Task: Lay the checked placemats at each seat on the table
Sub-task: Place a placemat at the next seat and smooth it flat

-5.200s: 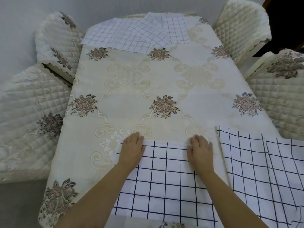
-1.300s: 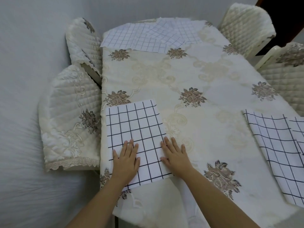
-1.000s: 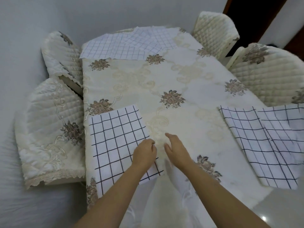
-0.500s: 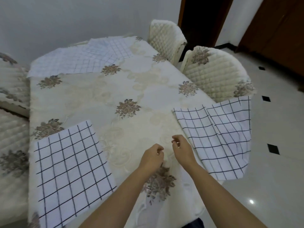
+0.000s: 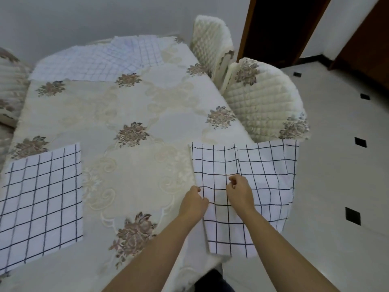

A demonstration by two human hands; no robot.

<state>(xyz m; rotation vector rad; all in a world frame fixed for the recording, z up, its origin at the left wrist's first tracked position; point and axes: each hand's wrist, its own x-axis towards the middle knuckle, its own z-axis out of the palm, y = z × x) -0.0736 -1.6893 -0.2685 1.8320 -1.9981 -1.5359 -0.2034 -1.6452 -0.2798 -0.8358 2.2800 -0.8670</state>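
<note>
Nearest, both hands sit loosely curled over the near-right placemat stack (image 5: 216, 165): the left hand (image 5: 194, 202) at its left edge and the right hand (image 5: 240, 191) on its middle, fingers bent as if pinching, though whether either has actually gripped cloth I cannot tell. The stack's top mat runs long from near to far, while the mat beneath (image 5: 271, 175) droops right, off the table (image 5: 134, 106) edge toward the quilted chair (image 5: 263, 102), so the right hand is nearer to it. One laid placemat (image 5: 40, 199) lies flat at near left, and more mats (image 5: 94, 60) lie overlapped at the far end.
</note>
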